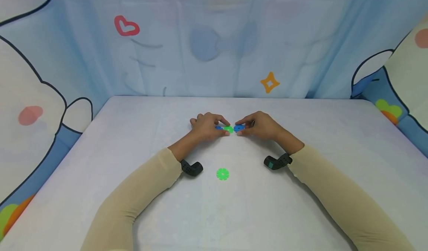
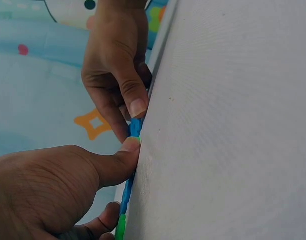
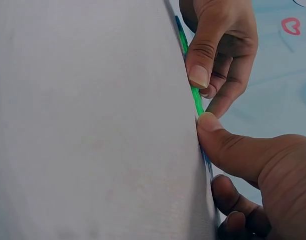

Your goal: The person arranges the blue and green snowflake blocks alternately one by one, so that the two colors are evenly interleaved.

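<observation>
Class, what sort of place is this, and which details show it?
Probably a staged tabletop play area: a white table, a blue cartoon curtain behind it, and a green notched disc lying on the table.

Head view: bright, even, diffuse light, apparently from above; worktop (image 1: 187, 221) near-white. Soft-edged shadows lie on it along inner sides of L sleeve (image 1: 130, 197) & R sleeve (image 1: 341, 191), w/ weaker ones below L hand (image 1: 208, 127) & R hand (image 1: 264, 126). Small pcs. (image 1: 228, 129) at fingertips a bit soft, fine detail hard to read. Both wrist views dimmer, greyer, low-contrast; R wrist pic has dark shadow by worktop's visible edge, nr. R hand. L wrist bg slightly blurry.
</observation>
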Demonstrator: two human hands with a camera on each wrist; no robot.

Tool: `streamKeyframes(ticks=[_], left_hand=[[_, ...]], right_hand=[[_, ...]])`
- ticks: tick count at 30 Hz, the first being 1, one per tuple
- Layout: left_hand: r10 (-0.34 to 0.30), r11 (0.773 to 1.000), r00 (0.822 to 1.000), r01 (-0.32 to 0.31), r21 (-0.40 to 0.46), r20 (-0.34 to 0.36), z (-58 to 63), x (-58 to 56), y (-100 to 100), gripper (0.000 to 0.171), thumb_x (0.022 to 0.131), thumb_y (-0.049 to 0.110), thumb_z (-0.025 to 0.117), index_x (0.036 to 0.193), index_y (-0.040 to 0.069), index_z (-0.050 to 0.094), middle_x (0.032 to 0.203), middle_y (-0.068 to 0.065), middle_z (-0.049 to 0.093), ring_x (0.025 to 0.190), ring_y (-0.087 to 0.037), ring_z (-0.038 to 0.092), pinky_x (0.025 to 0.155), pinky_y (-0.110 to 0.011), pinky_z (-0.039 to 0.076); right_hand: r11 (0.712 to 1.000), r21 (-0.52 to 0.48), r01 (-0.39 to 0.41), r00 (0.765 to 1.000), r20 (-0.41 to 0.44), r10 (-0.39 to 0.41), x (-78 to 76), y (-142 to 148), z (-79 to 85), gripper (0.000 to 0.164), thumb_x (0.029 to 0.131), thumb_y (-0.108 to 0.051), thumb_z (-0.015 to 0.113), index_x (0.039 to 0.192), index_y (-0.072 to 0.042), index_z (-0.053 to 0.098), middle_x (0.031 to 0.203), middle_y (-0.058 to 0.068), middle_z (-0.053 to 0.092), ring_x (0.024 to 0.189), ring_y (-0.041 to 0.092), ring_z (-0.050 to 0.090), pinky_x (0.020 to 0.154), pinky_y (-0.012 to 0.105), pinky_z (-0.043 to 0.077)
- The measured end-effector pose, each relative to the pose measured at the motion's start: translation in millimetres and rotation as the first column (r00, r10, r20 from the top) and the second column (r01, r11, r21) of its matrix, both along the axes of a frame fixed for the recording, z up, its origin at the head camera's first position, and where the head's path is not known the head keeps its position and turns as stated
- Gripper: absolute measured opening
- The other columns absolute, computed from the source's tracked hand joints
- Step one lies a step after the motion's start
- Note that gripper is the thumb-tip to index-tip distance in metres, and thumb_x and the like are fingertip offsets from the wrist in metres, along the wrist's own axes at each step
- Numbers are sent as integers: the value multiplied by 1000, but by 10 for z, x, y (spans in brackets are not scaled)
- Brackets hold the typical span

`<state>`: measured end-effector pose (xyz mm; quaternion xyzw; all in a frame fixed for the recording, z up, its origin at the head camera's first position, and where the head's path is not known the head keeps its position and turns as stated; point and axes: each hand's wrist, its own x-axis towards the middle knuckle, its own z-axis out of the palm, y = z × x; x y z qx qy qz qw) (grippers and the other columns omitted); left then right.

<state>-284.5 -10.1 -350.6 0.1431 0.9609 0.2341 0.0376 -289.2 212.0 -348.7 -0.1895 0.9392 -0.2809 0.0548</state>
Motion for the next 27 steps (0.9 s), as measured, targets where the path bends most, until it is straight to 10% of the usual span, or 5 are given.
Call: streamKeyframes(ticks=[27], left_hand=[[-14, 1000, 1000, 14, 11, 5, -5, -19, -17, 33, 84, 49, 74, 115, 39, 71, 119, -1, 66, 110, -27, 52, 94, -52, 30]], right_hand=[[999, 32, 11, 1000, 24, -12, 31, -38, 52, 41, 84, -32, 78, 122, -17, 72, 88, 6, 68, 69, 16, 50, 57, 27, 37]])
